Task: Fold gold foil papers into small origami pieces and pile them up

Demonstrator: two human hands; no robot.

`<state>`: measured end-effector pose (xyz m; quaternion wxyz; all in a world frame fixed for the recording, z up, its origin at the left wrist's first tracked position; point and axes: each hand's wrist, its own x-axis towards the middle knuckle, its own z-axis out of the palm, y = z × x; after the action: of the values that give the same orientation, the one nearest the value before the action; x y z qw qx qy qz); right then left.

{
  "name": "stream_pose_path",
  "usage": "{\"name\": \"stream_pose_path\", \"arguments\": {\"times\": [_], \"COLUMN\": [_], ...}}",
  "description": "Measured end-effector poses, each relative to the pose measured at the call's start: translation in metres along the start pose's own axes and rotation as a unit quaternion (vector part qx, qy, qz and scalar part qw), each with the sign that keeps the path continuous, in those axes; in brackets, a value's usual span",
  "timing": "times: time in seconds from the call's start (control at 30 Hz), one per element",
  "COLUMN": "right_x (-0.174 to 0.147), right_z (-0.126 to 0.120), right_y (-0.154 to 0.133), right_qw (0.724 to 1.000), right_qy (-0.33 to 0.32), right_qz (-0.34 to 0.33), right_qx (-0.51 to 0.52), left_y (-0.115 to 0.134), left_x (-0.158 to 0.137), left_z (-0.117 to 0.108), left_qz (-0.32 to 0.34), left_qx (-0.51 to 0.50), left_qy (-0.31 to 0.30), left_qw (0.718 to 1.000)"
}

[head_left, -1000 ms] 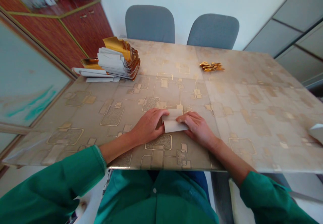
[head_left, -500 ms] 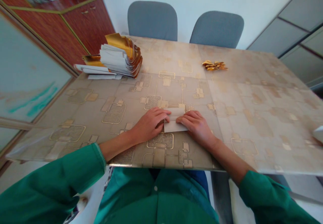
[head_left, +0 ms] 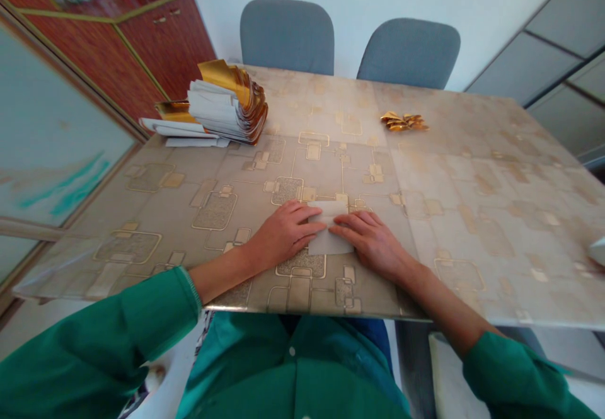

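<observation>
A small sheet of white paper (head_left: 331,243) lies on the patterned tablecloth near the table's front edge, with a crease across its middle. Its left side is under the outstretched fingers of my left hand (head_left: 289,231). From the other side my right hand (head_left: 371,236) rests on the paper, index finger extended towards the centre and the other fingers loosely bent. Both hands lie flat rather than gripping, and their fingertips are a short gap apart. The undersides of the fingers are hidden.
A thick stack of gold-and-white folded paper (head_left: 227,107) stands at the back left of the table (head_left: 454,217). A crumpled gold foil piece (head_left: 404,121) lies at the back right. Two grey chairs (head_left: 287,36) stand behind, and a red wooden cabinet (head_left: 165,41) at the left.
My fingers have straightened and spread over the paper, which now shows more of its lower part. My right hand has shifted slightly down and right.
</observation>
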<state>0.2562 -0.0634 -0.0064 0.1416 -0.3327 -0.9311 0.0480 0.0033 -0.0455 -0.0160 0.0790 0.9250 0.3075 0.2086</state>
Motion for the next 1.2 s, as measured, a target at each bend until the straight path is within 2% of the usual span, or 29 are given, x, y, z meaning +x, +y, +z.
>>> {"name": "stream_pose_path", "arguments": {"times": [0.23, 0.53, 0.73, 0.93, 1.1, 1.2], "right_x": [-0.004, -0.026, -0.024, 0.008, 0.046, 0.056], "right_z": [-0.003, -0.012, -0.017, -0.009, 0.005, 0.008], "right_y": [-0.011, 0.009, 0.009, 0.016, 0.018, 0.016], "right_qw": [0.999, 0.997, 0.997, 0.981, 0.983, 0.982], "right_qy": [-0.020, -0.021, 0.019, 0.095, 0.044, 0.039], "right_qz": [0.021, 0.048, 0.078, 0.137, 0.170, 0.183], "right_qx": [-0.037, -0.058, -0.018, 0.095, 0.052, 0.038], "left_y": [0.003, -0.001, 0.004, 0.010, 0.013, 0.015], "left_x": [-0.003, -0.004, -0.001, 0.005, 0.003, 0.001], "left_z": [0.001, -0.001, -0.003, -0.004, 0.001, 0.003], "left_qz": [0.023, 0.001, 0.009, 0.022, 0.027, 0.023], "left_qx": [0.082, 0.034, 0.069, 0.099, 0.136, 0.138], "left_qy": [0.005, -0.013, 0.010, -0.002, 0.009, 0.014], "left_qw": [0.996, 0.999, 0.997, 0.995, 0.990, 0.990]}}
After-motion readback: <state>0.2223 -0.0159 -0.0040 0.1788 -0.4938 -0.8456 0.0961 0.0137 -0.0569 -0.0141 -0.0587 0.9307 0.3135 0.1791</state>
